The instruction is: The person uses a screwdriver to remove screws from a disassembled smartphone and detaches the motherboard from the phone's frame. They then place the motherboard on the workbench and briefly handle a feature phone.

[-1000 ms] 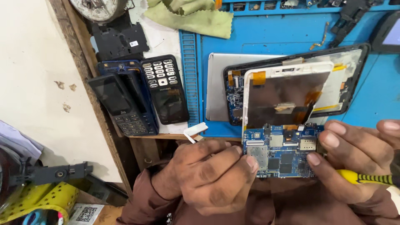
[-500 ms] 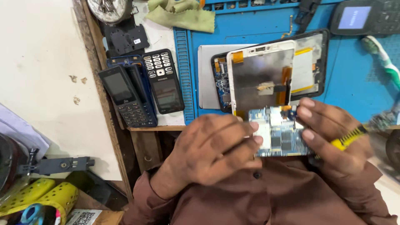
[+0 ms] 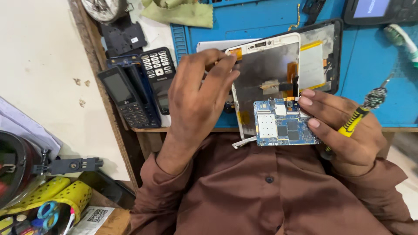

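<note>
The opened tablet lies at the near edge of the blue work mat, tilted, its white frame up and the dull grey back of the display exposed. Orange flex ribbons run along its right side and top left corner. A blue circuit board sits at the tablet's near end, with silver shield cans and dark chips showing; it overhangs the bench edge above the brown shirt.

The left hand is open, fingers spread and slightly curled, fingertips touching the tablet's far left corner; it grasps nothing. The right hand pinches the right edge of the circuit board with thumb and forefinger, and the yellow-and-black screwdriver is tucked in the same hand, tip pointing far right.

Behind the tablet lies a black tablet shell with a pale yellow-edged panel inside. To the left, two keypad phones lie side by side at the mat's left edge. A green cloth lies at the far left; a toothbrush at the far right.

Against half a second ago: the left hand then covered the board's left side in a closed grip; it has since lifted and opened, moving to the far left corner. The right hand's hold is unchanged.
</note>
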